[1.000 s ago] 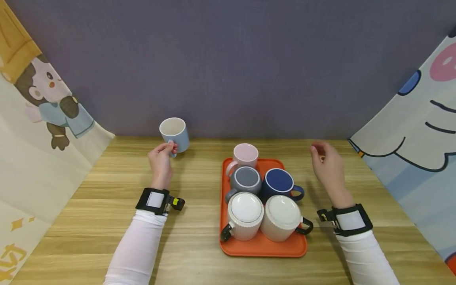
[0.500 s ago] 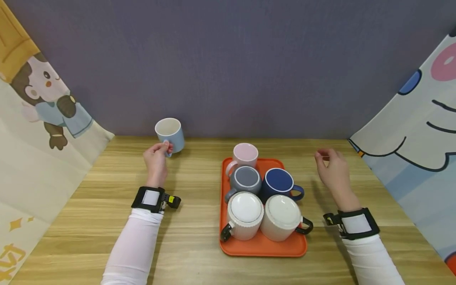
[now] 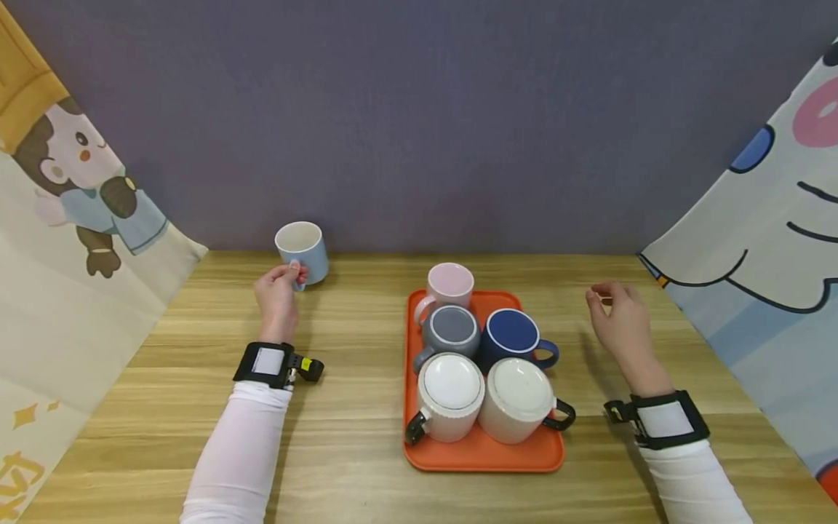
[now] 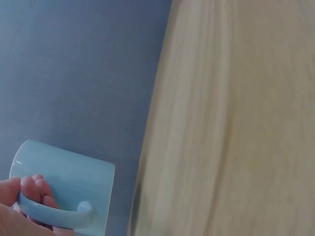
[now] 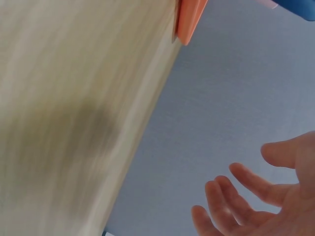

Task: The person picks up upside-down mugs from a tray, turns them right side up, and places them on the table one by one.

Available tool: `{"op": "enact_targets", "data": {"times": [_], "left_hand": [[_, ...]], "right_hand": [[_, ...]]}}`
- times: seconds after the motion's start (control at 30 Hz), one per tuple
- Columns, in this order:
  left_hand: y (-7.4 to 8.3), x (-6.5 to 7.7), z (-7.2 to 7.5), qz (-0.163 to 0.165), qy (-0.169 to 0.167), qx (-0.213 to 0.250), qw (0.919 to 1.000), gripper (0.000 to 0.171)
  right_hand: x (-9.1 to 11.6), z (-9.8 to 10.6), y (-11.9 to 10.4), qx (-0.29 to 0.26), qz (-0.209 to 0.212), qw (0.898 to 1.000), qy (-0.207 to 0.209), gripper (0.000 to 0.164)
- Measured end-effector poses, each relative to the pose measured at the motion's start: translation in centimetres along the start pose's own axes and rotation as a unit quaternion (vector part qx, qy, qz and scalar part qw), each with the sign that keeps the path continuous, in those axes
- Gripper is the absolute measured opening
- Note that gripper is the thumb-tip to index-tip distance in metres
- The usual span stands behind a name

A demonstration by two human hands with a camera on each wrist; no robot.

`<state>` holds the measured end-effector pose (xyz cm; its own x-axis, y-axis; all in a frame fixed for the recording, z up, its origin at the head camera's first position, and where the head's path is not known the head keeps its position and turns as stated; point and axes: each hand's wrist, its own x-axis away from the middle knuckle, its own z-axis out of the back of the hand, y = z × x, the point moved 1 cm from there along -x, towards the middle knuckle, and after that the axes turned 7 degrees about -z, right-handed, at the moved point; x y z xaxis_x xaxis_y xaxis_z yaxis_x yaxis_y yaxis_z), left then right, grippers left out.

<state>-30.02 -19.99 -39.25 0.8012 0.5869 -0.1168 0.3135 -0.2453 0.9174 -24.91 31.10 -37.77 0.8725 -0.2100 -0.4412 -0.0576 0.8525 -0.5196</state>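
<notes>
At the back left of the table, my left hand [image 3: 278, 298] grips a light blue mug [image 3: 310, 258] by its handle. The mug is upright with its white inside showing. In the left wrist view, fingers curl through the handle [image 4: 56, 216] of the blue mug [image 4: 74, 172]. My right hand [image 3: 623, 324] hovers over the table to the right of an orange tray [image 3: 484, 460], holding nothing. The right wrist view shows its fingers [image 5: 219, 204] loosely bent, with thumb and fingertips apart.
Upside down on the tray stand a grey mug [image 3: 453, 327], a navy mug [image 3: 513, 335] and two white mugs [image 3: 452, 393] with black handles. A pink mug [image 3: 452, 284] sits at its back edge. A grey wall [image 3: 419, 131] rises behind; printed cloths [image 3: 65, 306] hang at both sides.
The left hand has carried the blue mug leftward and slightly nearer. My right hand has drifted right and toward me, away from the tray. The mugs on the tray have stayed put.
</notes>
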Motion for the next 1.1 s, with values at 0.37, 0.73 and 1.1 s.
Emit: {"op": "enact_targets", "data": {"times": [0.37, 0.73, 1.1], "left_hand": [[-0.7, -0.8, 0.6, 0.011, 0.002, -0.011, 0.9999, 0.021], [-1.0, -0.9, 0.5, 0.021, -0.006, -0.013, 0.9997, 0.021], [-1.2, -0.9, 0.0, 0.041, -0.009, 0.0, 0.9991, 0.023]], "right_hand": [[0.3, 0.3, 0.4, 0.01, -0.007, 1.0, -0.002, 0.029], [0.5, 0.9, 1.1, 0.014, -0.019, 1.0, -0.009, 0.03], [0.7, 1.0, 1.8, 0.023, -0.025, 0.999, -0.019, 0.031]]}}
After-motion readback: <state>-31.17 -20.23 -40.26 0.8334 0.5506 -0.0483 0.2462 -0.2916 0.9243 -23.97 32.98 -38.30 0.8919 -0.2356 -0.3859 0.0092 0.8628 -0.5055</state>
